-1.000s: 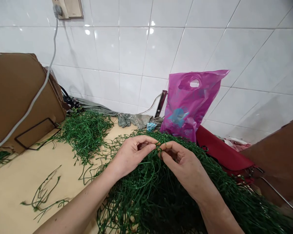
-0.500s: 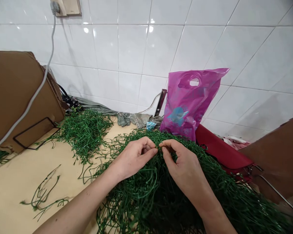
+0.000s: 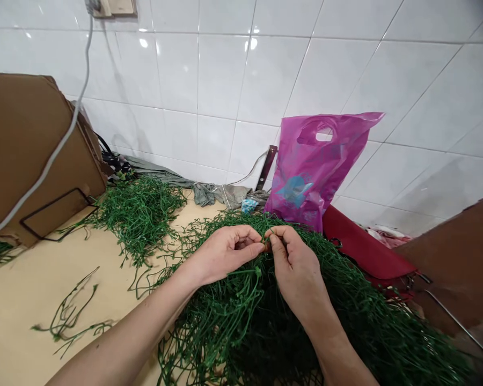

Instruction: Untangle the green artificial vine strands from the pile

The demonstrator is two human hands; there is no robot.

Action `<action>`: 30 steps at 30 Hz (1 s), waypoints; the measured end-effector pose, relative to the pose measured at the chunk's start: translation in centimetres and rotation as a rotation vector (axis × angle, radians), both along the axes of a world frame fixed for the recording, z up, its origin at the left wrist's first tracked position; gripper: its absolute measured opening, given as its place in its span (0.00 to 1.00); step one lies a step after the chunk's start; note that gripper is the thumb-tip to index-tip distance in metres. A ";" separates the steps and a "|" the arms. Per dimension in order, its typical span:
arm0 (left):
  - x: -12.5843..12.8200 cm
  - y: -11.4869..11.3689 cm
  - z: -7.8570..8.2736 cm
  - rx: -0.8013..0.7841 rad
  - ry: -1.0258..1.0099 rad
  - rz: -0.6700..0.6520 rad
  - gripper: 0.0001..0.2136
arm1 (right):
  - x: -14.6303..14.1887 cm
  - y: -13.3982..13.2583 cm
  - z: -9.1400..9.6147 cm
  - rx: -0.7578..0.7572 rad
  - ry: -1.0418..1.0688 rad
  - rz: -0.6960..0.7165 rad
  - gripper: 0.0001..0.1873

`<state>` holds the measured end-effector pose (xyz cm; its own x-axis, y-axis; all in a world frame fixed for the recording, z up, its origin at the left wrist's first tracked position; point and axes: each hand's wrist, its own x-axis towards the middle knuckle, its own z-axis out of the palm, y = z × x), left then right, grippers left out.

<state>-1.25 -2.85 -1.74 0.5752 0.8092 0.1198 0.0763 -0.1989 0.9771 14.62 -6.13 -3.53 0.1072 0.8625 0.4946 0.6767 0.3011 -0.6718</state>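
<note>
A big heap of thin green plastic stems (image 3: 233, 327) covers the near middle of the pale tabletop (image 3: 20, 300). My left hand (image 3: 221, 254) and my right hand (image 3: 295, 265) meet just above the heap, fingertips touching. Both hands are closed in a pinch on the same green stem (image 3: 264, 245), and a bundle of stems hangs from that point down toward me. What lies under my palms is hidden.
A second pile of green stems (image 3: 139, 212) lies at the left, with loose strands (image 3: 70, 316) near the front. A cardboard box (image 3: 28, 155) with a grey cable stands far left. A magenta plastic bag (image 3: 314, 171), a red pouch (image 3: 366, 252) and brown cardboard (image 3: 462, 268) are at the right.
My hands have drawn closer together and sunk slightly toward the heap. The right hand has turned more upright. The view has tilted a little.
</note>
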 end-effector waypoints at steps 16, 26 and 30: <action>-0.4 -0.5 -0.5 -0.133 0.077 -0.160 0.20 | 0.9 -2.4 1.1 -0.054 -0.314 0.293 0.07; -1.9 0.2 0.7 -0.085 0.025 -0.247 0.20 | 0.2 -3.2 3.1 -0.151 -0.321 0.398 0.12; -1.9 0.1 0.6 -0.036 0.079 -0.162 0.21 | 0.1 -3.0 1.8 -0.015 -0.456 0.335 0.13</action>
<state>-3.19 -2.77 -1.17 0.7045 0.7085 0.0414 0.1230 -0.1793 0.9761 14.77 -9.17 -1.75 -0.3955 0.8198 0.4142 0.7682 0.5424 -0.3400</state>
